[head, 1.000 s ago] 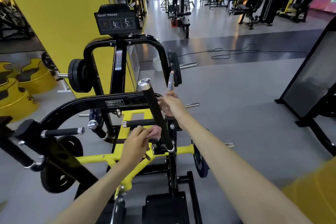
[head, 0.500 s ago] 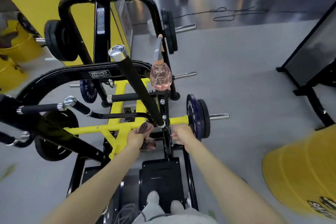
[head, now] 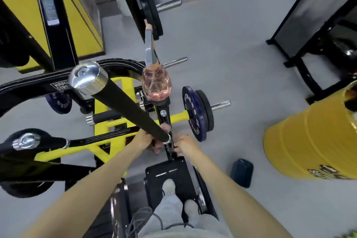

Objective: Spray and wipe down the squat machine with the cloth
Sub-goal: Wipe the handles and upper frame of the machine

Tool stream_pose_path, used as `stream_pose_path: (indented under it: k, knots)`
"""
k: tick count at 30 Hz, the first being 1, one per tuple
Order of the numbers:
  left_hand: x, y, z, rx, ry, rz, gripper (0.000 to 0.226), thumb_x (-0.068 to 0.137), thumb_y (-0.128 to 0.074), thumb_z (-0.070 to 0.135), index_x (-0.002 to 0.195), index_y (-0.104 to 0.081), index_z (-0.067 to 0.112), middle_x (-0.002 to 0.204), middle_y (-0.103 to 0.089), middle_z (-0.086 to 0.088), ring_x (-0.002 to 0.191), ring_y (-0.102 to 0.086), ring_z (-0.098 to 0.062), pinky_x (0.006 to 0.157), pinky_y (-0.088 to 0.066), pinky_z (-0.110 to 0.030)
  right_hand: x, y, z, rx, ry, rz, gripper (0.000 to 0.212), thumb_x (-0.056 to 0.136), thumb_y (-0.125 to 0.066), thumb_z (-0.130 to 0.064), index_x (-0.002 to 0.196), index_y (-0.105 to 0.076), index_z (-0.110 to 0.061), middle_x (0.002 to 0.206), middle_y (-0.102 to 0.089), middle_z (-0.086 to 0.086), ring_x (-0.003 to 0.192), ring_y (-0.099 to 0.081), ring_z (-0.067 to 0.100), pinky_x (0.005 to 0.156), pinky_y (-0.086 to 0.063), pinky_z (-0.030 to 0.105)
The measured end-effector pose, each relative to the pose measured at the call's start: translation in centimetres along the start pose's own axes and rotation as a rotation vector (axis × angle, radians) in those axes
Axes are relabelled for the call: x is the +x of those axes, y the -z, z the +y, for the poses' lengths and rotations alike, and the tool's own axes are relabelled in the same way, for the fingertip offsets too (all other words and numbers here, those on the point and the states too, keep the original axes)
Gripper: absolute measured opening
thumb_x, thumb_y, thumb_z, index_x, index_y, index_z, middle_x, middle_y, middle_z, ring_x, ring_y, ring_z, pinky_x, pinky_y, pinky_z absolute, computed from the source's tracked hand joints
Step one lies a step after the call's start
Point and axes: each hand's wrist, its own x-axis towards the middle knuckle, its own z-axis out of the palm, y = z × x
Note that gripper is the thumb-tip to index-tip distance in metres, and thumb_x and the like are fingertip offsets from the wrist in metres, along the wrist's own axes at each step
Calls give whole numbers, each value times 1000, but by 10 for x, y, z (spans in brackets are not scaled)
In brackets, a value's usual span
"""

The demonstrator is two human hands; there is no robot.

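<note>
Left hand (head: 142,140) clamps a pinkish patterned cloth (head: 156,147) round the base of the black foam-sleeved handle (head: 123,106) of the black-and-yellow steel squat machine (head: 100,108). Right hand (head: 183,144) lies against the black upright post (head: 166,120) just beside, fingers curled; whether they close round it I cannot tell. Main risk: the clear pink spray bottle (head: 156,85) stands unheld on the post's top, so hard rubbing or a tug below could shake it off onto the grey floor (head: 241,63). The cloth may also catch in the bolted joint, and the handle's chrome end juts close to the camera, a likely bump on leaning in. Against a second ago, the right hand has left the bottle and dropped to the post, both hands sit lower, and the view tilts down, feet now showing.
</note>
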Motion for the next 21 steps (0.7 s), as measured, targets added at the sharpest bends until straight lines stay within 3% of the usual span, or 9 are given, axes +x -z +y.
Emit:
stream_pose_path:
  k: [3, 5, 7, 10, 12, 14, 16, 19, 21]
  knots:
    - [20, 8, -2, 13, -76, -263, 34, 74, -66, 27, 100, -71, 5, 90, -70, -21, 77, -65, -28, 68, -58, -42, 9, -1, -1, 55, -48, 66, 31, 95, -33, 1, 106, -60, -10, 74, -57, 12, 56, -48, 18, 51, -35, 23]
    - [37, 14, -17, 50, -89, -324, 40, 84, -61, 25, 119, -64, 6, 113, -67, -18, 99, -65, -31, 85, -54, -47, 14, 2, 3, 90, -83, 125, 32, 95, -34, -2, 105, -64, -6, 85, -64, 19, 57, -49, 19, 51, -34, 24]
    - [58, 20, -39, 65, -14, -306, 38, 88, -59, 27, 124, -62, 13, 120, -65, -12, 110, -61, -34, 93, -49, -52, 17, 3, 7, 95, -118, 151, 34, 95, -33, -4, 108, -65, -3, 82, -60, 15, 56, -48, 18, 47, -32, 21]
    - [71, 22, -56, 29, -4, -234, 43, 75, -69, 38, 109, -69, 11, 110, -69, -11, 105, -62, -37, 90, -51, -51, 26, 0, 7, 67, -167, 158, 31, 97, -31, -4, 102, -61, -10, 68, -52, 8, 53, -46, 15, 39, -30, 15]
    - [53, 16, -40, -9, 15, -170, 47, 70, -70, 39, 103, -70, 5, 106, -70, -11, 106, -62, -35, 94, -50, -51, 27, -5, 4, 27, -205, 125, 25, 98, -39, -8, 106, -62, -11, 70, -53, 8, 56, -50, 17, 45, -36, 17]
    - [41, 11, -34, -27, 16, -87, 33, 80, -66, 24, 102, -65, -2, 102, -69, -9, 99, -63, -29, 88, -51, -40, 33, -11, 6, -16, -204, 106, 25, 95, -48, -12, 114, -63, -4, 83, -58, 10, 70, -57, 22, 60, -45, 24]
    - [29, 6, -33, -29, 13, 13, 13, 86, -58, -1, 98, -63, -6, 94, -64, -9, 87, -57, -21, 77, -48, -31, 39, -20, 9, -87, -173, 89, 27, 93, -51, -12, 117, -61, -2, 96, -62, 8, 81, -60, 23, 65, -49, 27]
    - [11, 2, -36, -92, 97, 71, 20, 80, -54, -18, 77, -64, -1, 73, -64, -6, 69, -59, -18, 60, -48, -18, 67, -30, 25, -200, -206, 77, 20, 93, -49, -11, 109, -61, -4, 112, -66, 16, 96, -65, 31, 72, -51, 33]
    - [-1, 0, -37, -169, 172, 64, 24, 79, -57, -17, 73, -65, 5, 69, -66, -5, 63, -62, -16, 56, -51, -21, 72, -31, 26, -208, -216, 67, 8, 92, -54, -11, 99, -57, -9, 103, -64, 16, 81, -64, 29, 65, -51, 32]
